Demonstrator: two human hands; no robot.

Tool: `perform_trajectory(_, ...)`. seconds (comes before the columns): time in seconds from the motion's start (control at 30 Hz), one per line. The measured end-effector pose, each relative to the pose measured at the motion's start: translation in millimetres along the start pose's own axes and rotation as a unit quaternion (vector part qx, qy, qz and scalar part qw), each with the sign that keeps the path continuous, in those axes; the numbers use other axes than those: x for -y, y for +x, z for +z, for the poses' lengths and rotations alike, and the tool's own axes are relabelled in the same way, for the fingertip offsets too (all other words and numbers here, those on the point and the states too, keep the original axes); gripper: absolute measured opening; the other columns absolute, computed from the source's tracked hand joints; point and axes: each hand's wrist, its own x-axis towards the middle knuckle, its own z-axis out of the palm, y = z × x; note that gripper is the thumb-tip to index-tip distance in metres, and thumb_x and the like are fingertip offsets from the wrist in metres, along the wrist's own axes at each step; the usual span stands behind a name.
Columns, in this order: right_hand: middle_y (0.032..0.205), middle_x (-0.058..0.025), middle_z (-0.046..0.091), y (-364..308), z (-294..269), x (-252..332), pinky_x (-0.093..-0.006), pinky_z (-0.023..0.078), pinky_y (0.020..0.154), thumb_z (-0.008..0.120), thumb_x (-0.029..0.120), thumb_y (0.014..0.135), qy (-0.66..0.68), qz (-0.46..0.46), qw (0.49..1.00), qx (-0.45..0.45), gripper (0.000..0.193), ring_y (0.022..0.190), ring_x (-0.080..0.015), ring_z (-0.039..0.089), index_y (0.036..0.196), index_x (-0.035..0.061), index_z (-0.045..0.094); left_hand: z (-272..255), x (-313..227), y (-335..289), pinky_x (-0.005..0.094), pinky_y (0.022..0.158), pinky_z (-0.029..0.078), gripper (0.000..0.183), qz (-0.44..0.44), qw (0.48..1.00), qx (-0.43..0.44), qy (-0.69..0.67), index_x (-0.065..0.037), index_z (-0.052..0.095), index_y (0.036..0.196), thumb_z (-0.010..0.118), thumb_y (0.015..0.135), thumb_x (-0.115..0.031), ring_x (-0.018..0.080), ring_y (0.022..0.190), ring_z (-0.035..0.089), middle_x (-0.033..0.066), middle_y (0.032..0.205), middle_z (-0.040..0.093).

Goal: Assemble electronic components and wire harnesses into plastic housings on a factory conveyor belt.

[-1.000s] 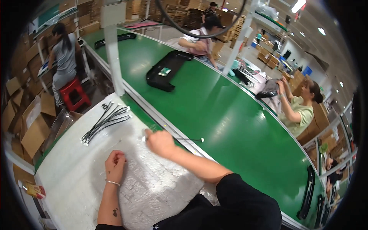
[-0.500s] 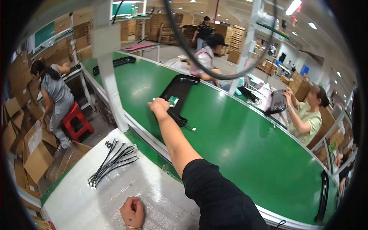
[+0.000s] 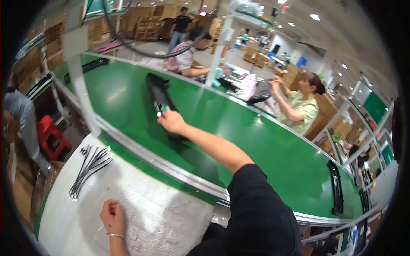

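Green belt: a wide green conveyor [image 3: 239, 128] curves across the room, and the long black panel [image 3: 159, 91] lies on it, lengthways, near the belt's near edge.
Right hand: the right hand [image 3: 171, 121] is stretched far out over the belt, fingers curled down onto the near end of the black panel, beside a small green-and-white part [image 3: 161, 108]; whether it truly grips the panel or only presses on it, I cannot tell.
Left hand: the left hand [image 3: 112, 216] rests on the white worktable [image 3: 64, 222], fingers folded into a loose fist, nothing visible inside it, a thin bracelet at the wrist.
Table top: a sheet of clear bubble wrap [image 3: 162, 222] is spread under and beside the left hand; a bundle of black cable ties [image 3: 89, 167] lies well apart, toward the table's far corner.
Further down the belt: another black panel [image 3: 335, 187] sits near the right end.
Across the belt: a person in a pale green shirt [image 3: 304, 110] handles a dark item at the far side.
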Motion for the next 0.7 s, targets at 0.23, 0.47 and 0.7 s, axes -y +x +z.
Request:
perform_trajectory(0.23,0.056,-0.0173,0.052,-220.0,-138.2,36.7,-0.0445,0.046,0.055,0.052,0.014,0.070,0.046,-0.319,0.929,0.185,0.013,0.058,-0.0364,0.056,0.071,0.0013,0.050,-11.5,-71.4,-52.9,0.0253,0.056,0.042,0.023,0.303,0.951,0.012,0.066,-0.002,0.054,0.094,0.058,0.071,0.001,0.0190,0.068,0.054,0.0094,0.084,0.057)
perform_trajectory(0.47,0.068,-0.0029,0.047,-240.8,-94.7,61.3,-0.0301,0.045,0.058,0.053,0.023,0.077,0.019,-0.628,0.768,0.121,0.020,0.077,-0.0187,0.048,0.068,0.0080,0.043,-17.5,-167.2,-144.0,0.0397,0.078,0.047,0.039,0.422,0.875,0.182,0.152,0.001,0.054,0.109,0.066,0.072,-0.006,0.0343,0.092,0.056,0.0186,0.104,0.057)
perform_trajectory(0.7,0.066,-0.0035,0.049,-225.8,-52.6,72.5,-0.0325,0.045,0.049,0.064,0.036,0.065,0.072,-0.571,0.807,0.129,0.029,0.071,-0.0209,0.051,0.065,0.0095,0.054,-21.4,-85.5,-139.9,0.0329,0.061,0.047,0.027,0.149,0.933,0.223,0.241,-0.008,0.060,0.099,0.067,0.075,-0.019,0.0252,0.073,0.058,0.0083,0.081,0.060)
